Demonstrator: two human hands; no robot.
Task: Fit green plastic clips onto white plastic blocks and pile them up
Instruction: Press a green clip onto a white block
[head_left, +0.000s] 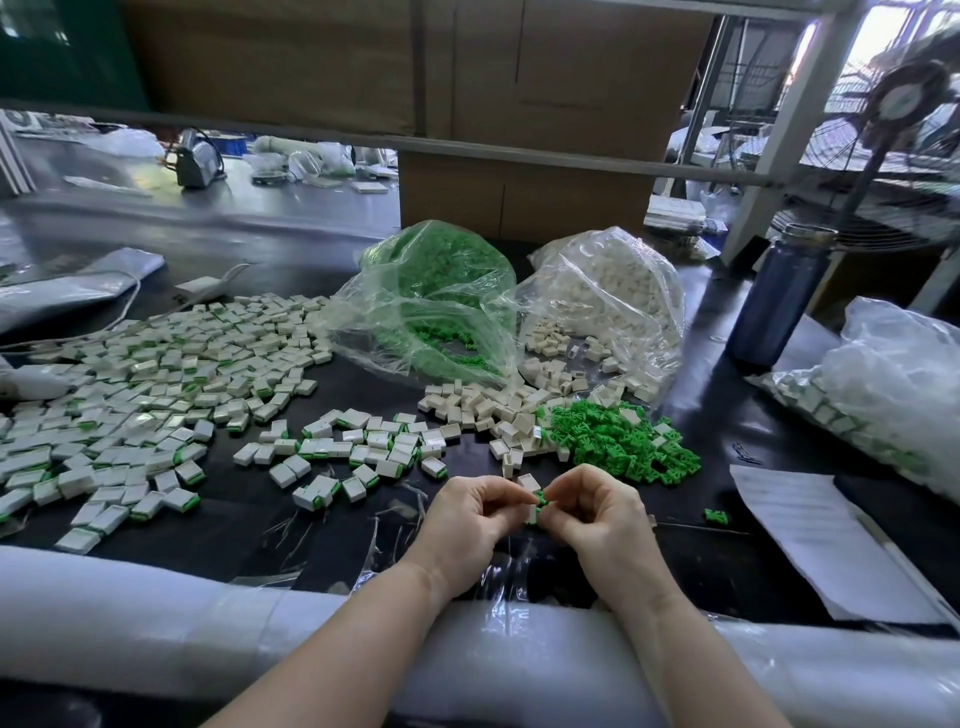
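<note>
Hands (537, 512) pinch clip (543, 497) — block (533, 514) perhaps.

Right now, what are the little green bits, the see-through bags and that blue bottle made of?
Green clips: probably hard molded plastic, with a bright even colour and crisp edges.
Bags: thin clear plastic film, crinkled and shiny, with the contents showing through.
Blue bottle: smooth with a soft sheen, possibly coated metal or plastic; I can't tell which.

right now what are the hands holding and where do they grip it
Both the left hand and right hand pinch one small block with a green clip between their fingertips, one from each side.
</note>
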